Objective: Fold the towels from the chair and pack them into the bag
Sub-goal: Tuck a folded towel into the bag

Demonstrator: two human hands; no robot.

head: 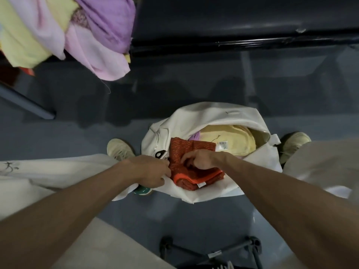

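Note:
A white bag (209, 117) stands open on the floor between my feet. A folded orange towel (186, 152) lies in its near opening, on top of a folded yellow towel (229, 140) with a bit of purple cloth beside it. My right hand (200, 159) rests on the orange towel with its fingers curled into the folds. My left hand (151, 169) grips the bag's near left rim by the zipper. More towels (64, 30) in yellow, pink and purple are piled on the chair at the top left.
A dark bench or table edge (242, 41) runs across the top. A chair leg (27, 101) slants at the left. The wheeled base of an office chair (213, 251) sits at the bottom. My shoes (120, 148) flank the bag on the grey floor.

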